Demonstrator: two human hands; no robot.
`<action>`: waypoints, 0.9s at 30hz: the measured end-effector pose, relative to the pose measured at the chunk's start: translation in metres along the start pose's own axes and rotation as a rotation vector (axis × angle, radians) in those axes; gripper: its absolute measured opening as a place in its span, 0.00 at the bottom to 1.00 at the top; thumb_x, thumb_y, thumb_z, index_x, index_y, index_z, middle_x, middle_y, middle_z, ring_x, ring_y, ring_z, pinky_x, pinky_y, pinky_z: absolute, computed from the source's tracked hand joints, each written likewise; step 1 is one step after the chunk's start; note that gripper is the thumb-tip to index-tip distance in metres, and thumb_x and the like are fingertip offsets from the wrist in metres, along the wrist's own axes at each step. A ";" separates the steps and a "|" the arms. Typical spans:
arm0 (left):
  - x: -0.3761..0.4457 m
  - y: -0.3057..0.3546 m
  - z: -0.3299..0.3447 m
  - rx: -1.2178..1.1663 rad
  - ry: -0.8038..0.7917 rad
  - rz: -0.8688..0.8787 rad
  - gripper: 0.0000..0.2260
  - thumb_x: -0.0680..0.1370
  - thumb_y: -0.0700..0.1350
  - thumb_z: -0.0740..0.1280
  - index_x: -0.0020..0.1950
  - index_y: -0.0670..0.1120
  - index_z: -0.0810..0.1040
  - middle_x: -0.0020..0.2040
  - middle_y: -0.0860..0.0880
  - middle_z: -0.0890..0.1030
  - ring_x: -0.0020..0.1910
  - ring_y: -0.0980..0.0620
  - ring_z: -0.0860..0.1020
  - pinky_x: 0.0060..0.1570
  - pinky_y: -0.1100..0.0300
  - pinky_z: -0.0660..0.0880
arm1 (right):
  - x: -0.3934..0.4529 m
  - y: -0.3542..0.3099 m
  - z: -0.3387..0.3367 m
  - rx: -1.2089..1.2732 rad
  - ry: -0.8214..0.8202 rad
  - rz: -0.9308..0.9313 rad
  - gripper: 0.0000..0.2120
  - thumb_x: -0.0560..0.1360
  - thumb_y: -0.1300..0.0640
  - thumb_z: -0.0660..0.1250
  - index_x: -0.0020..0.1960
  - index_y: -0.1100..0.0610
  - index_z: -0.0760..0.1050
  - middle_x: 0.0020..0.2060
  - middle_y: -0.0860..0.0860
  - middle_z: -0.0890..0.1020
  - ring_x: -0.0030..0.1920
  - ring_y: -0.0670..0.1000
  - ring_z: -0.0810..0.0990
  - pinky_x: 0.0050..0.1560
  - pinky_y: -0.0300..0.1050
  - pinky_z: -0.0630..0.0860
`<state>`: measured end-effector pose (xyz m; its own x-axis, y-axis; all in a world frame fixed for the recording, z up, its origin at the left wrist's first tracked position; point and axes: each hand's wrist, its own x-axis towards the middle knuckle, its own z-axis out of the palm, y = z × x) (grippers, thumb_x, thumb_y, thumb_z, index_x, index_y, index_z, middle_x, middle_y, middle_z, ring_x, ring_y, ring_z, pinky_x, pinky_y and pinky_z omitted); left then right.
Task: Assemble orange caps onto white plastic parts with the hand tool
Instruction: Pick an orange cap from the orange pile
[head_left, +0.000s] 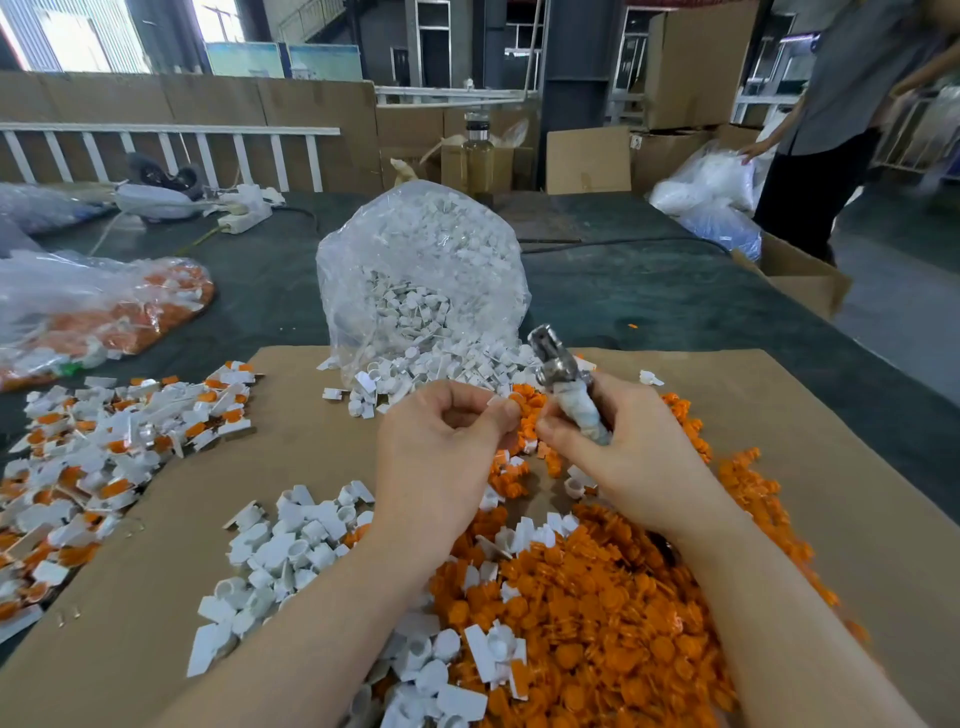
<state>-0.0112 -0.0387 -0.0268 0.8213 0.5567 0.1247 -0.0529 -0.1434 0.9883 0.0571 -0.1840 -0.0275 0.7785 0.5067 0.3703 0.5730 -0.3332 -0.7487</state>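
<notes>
The left hand (447, 431) pinches a small white part with an orange cap (514, 401) between thumb and fingertips, held above the middle of the cardboard sheet (810, 467). Just beside it the right hand (628, 441) curls round the wrapped handle of the hand tool (563, 376), whose metal head points up and away; whether the cap is seated yet cannot be told.

By my judgement the job is well under way but far from over: a heap of assembled pieces (98, 457) lies off the sheet's left edge (white and orange mixed), while a large pile of loose orange caps (613, 623) covers the near right of the sheet. Loose white parts (291, 545) sit near its left, and the clear bag of white parts (421, 280) at the far edge is still full.

No brand, label or writing is readable anywhere.
</notes>
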 end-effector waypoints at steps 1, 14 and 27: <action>0.000 -0.001 0.000 0.013 -0.004 -0.009 0.05 0.73 0.44 0.75 0.39 0.48 0.82 0.33 0.52 0.85 0.37 0.55 0.85 0.49 0.50 0.81 | 0.000 -0.001 0.002 0.014 0.039 -0.012 0.04 0.74 0.53 0.71 0.44 0.51 0.77 0.35 0.46 0.80 0.37 0.47 0.79 0.41 0.55 0.78; 0.000 -0.002 0.001 0.097 0.016 0.005 0.06 0.72 0.46 0.76 0.38 0.50 0.81 0.31 0.53 0.84 0.35 0.54 0.84 0.45 0.48 0.82 | 0.001 -0.003 0.014 -0.077 0.156 -0.043 0.05 0.75 0.54 0.71 0.48 0.54 0.79 0.37 0.46 0.82 0.39 0.47 0.80 0.40 0.53 0.78; 0.000 0.000 0.000 0.005 0.025 0.050 0.04 0.75 0.42 0.74 0.42 0.47 0.81 0.34 0.54 0.84 0.35 0.58 0.83 0.39 0.68 0.79 | 0.001 0.009 -0.012 -0.010 -0.228 0.136 0.03 0.74 0.55 0.71 0.48 0.52 0.78 0.39 0.49 0.83 0.39 0.46 0.82 0.42 0.44 0.78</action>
<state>-0.0117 -0.0387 -0.0269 0.8033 0.5690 0.1761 -0.0906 -0.1754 0.9803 0.0658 -0.1959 -0.0275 0.7715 0.6224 0.1320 0.4701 -0.4178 -0.7775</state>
